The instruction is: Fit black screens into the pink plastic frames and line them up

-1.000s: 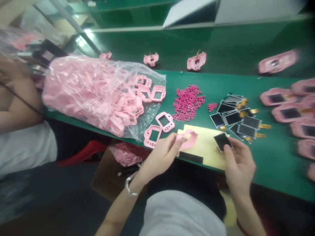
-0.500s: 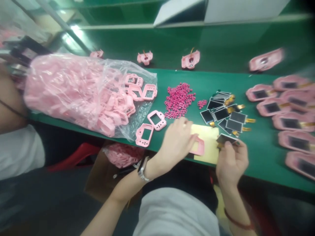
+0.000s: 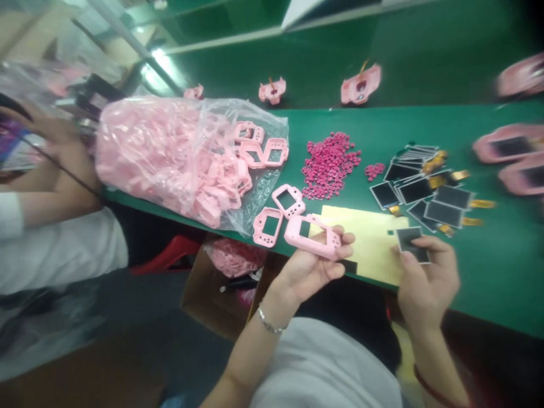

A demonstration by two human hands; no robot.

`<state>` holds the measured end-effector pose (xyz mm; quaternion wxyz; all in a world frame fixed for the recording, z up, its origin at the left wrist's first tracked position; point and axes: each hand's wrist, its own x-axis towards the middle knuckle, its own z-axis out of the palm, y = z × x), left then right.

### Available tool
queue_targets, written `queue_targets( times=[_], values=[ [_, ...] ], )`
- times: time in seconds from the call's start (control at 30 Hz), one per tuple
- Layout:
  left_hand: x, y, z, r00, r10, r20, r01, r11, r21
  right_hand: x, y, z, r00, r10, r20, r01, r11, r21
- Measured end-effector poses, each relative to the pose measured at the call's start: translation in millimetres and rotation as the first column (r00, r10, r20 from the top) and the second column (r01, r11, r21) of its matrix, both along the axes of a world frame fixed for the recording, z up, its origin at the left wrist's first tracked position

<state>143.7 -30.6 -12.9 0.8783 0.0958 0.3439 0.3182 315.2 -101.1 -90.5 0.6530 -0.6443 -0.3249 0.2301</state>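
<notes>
My left hand, palm turned up, grips a pink plastic camera-shaped casing with a rectangular window and small button holes. Between the thumb and fingers of my right hand is a small LCD screen, tilted, its dark face showing. Both hands are over or beside a yellow sheet at the bench edge. Two more pink casings, one a front frame and one just behind it, lie left of my left hand. Loose LCD screens with gold ribbon cables lie beyond my right hand.
A clear bag full of pink casings covers the bench's left part. Magenta buttons are heaped mid-bench, with a small cluster beside them. Casings with screens lie at right. Another person's arm is at left; an open carton stands below.
My left hand has turned palm up and lifted the pink casing off the yellow sheet, moving it left. My right hand still holds the screen, now angled differently. The view has shifted left.
</notes>
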Motion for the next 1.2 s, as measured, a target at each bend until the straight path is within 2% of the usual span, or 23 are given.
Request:
queue_targets(
  times=[0.07,0.1,0.17,0.27,0.33,0.4,0.47,0.5,0.57,0.63,0.7,0.77,0.8,0.87,1.07,1.2],
  values=[
    [5,-6,8.3,0.982,0.103,0.160,-0.068,0.976,-0.208,-1,-1,-0.3,0.998,-0.042,0.038,0.043,0.999,-0.031],
    [7,-9,10.6,0.970,0.137,0.200,-0.081,0.961,-0.266,-1,0,0.2,0.996,-0.061,0.063,0.064,0.997,-0.041],
    [12,-15,10.5,0.961,0.144,0.236,-0.078,0.960,-0.269,-2,1,1.9,0.989,-0.096,0.112,0.101,0.994,-0.037],
    [15,-24,0.3,0.977,0.052,0.209,-0.030,0.994,-0.106,-4,5,4.9,0.988,-0.119,0.095,0.119,0.993,-0.002],
    [16,-30,-9.4,0.989,-0.016,0.148,0.016,1.000,0.001,-5,4,9.5,0.990,-0.134,0.045,0.135,0.990,-0.038],
    [14,-34,-17.5,0.999,-0.053,-0.013,0.054,0.989,0.135,-7,-1,18.9,0.989,-0.149,0.001,0.147,0.980,-0.136],
    [10,-38,-22.0,0.972,0.008,-0.234,0.059,0.958,0.280,-9,-12,33.6,0.987,-0.159,-0.019,0.149,0.959,-0.242],
    [6,-39,-22.7,0.935,0.061,-0.350,0.070,0.933,0.352,-11,-18,42.3,0.988,-0.153,-0.014,0.143,0.948,-0.284],
    [-1,-39,-21.9,0.847,0.129,-0.516,0.134,0.887,0.442,-13,-29,60.0,0.995,-0.090,0.043,0.098,0.950,-0.296],
    [-7,-39,-19.8,0.814,0.083,-0.574,0.225,0.867,0.445,-15,-35,74.9,0.983,0.102,0.154,-0.065,0.972,-0.227],
    [-12,-38,-18.0,0.850,-0.013,-0.526,0.263,0.876,0.403,-15,-34,84.3,0.882,0.320,0.346,-0.273,0.945,-0.178],
    [-15,-37,-16.9,0.892,-0.075,-0.446,0.261,0.891,0.372,-16,-29,87.9,0.731,0.441,0.520,-0.392,0.896,-0.209],
    [-15,-37,-16.5,0.901,-0.085,-0.426,0.260,0.891,0.373,-16,-27,87.9,0.675,0.463,0.574,-0.410,0.883,-0.231],
    [-15,-38,-15.5,0.903,-0.077,-0.423,0.259,0.882,0.393,-16,-24,85.8,0.621,0.490,0.612,-0.425,0.866,-0.262],
    [-17,-39,-11.0,0.886,-0.057,-0.460,0.271,0.868,0.416,-13,-24,81.4,0.621,0.530,0.578,-0.453,0.844,-0.287],
    [-19,-39,-8.9,0.861,-0.041,-0.508,0.300,0.847,0.439,-12,-21,83.0,0.582,0.581,0.570,-0.516,0.805,-0.293]
  ],
)
